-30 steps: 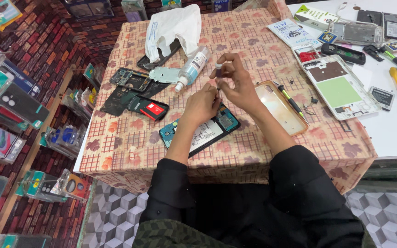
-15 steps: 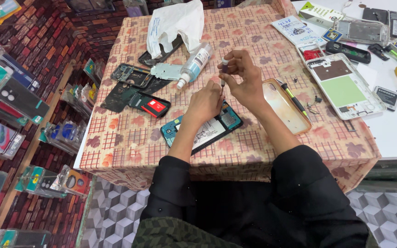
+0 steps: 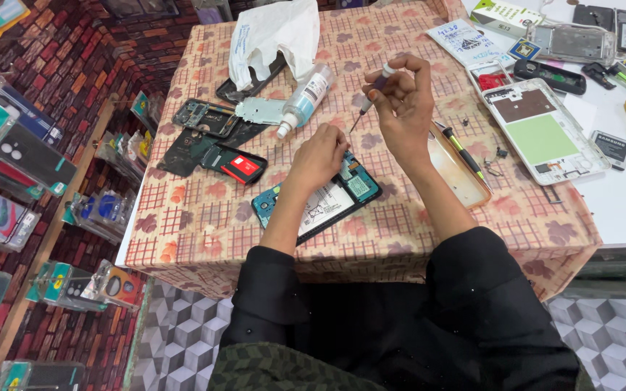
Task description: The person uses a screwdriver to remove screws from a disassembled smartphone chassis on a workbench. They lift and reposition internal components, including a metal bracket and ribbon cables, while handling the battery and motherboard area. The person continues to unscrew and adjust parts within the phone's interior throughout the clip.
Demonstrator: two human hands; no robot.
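Checked cloth (image 3: 204, 232) covers the small table, brick-pattern wall and racks of phone cases (image 3: 16, 159) crowding its left edge, white bench (image 3: 617, 210) butting its right. Opened phone (image 3: 320, 203) lies near the front edge, bare cloth around it; left hand (image 3: 319, 156) is loosely curled, fingertips pressing the phone's top end. Right hand (image 3: 403, 108) is raised above it, pinching a screwdriver (image 3: 368, 99) tip-down, clear of the glue bottle (image 3: 304, 98), black covers (image 3: 211, 137) left, and tan tray (image 3: 461, 170) just right.

Right hand (image 3: 403, 108) lifted higher, small screwdriver (image 3: 368, 100) raised
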